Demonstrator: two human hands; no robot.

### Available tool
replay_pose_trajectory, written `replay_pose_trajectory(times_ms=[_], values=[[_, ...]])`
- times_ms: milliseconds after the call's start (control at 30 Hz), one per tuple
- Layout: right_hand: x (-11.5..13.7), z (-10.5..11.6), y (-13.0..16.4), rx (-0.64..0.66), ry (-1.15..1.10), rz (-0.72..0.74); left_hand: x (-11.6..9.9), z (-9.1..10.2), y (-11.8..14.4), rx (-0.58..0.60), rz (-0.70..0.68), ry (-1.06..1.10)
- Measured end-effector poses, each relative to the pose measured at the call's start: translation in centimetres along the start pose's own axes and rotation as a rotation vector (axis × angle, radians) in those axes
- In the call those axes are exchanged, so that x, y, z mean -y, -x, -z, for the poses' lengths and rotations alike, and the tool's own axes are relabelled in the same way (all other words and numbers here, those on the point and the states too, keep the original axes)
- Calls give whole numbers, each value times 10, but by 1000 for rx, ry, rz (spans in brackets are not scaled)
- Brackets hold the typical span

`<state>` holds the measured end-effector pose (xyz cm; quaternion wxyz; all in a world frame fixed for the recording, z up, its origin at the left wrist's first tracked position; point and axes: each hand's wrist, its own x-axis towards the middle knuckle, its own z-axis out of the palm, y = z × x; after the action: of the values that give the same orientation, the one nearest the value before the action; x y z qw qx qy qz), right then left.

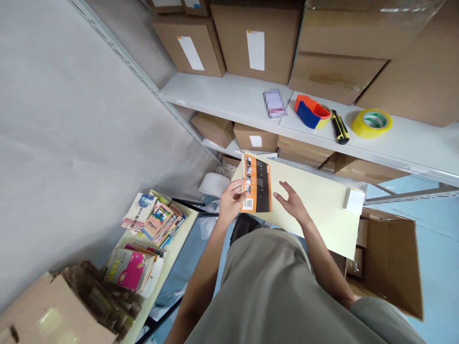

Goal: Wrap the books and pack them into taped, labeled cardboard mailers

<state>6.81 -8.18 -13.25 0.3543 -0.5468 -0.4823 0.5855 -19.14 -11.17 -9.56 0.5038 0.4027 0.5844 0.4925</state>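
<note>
My left hand grips an orange and black book by its left edge, thumb on top. The cover facing up carries small photos, lines of text and a barcode at the lower corner. Just right of the book, my right hand is held with fingers apart and nothing in it, not touching the book. Both are over the pale yellow table. A small white box or stack of cards sits at the table's right end.
A shelf ahead bears cardboard boxes, a tape dispenser, a utility knife and yellow tape. Piled books lie on a side table at left. An open carton stands at right.
</note>
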Motion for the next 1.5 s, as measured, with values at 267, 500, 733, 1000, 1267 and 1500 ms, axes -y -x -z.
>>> replay_pose_trajectory(times_ms=[267, 500, 733, 1000, 1267, 1500], values=[[-36, -82, 4, -5, -285, -104, 43, -44, 19, 102, 6, -838], [-63, -96, -67, -189, -454, -186, 84, -7, -30, 281, -172, -623], [-84, -127, -173, -284, -441, -172, 122, 65, -80, 251, -41, -499], [-114, -127, -179, -526, -17, -356, 171, 159, -99, 277, 236, -390], [-86, -183, -207, -397, 396, -112, 222, 202, -138, 185, 450, -273], [-125, -290, -323, 140, 475, -214, 269, 216, -163, -27, 675, -109]])
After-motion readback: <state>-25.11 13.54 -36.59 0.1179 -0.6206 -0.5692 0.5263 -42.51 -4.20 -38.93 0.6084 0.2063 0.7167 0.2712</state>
